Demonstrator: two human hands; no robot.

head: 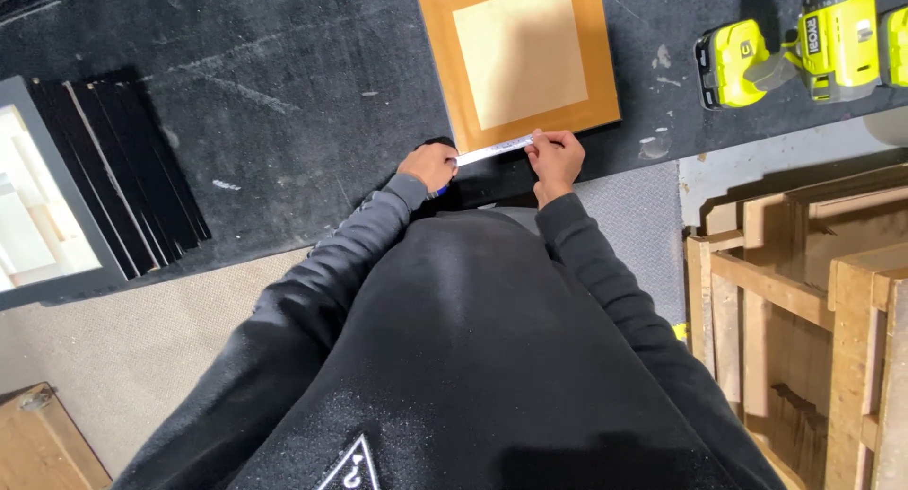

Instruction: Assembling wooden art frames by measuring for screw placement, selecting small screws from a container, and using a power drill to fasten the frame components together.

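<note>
I am looking down over a black sweatshirt at a dark carpeted bench. My left hand pinches one end of a narrow white strip, which looks like a tape measure or ruler, and there seems to be something blue tucked under that hand, though I cannot tell what. My right hand pinches the other end, fingers closed on it. The strip lies stretched along the near edge of a square brown board, which rests flat on the bench with a paler square in its middle.

I judge this to be the measuring step: the strip is set against the board's near edge and pulled taut. The next move calls for holding both ends steady and flush with that edge, so the reading stays true.

Far right, a yellow-green cordless drill stands with a battery pack beside it. On the left lies a stack of black frames, and wooden crates sit near right.
</note>
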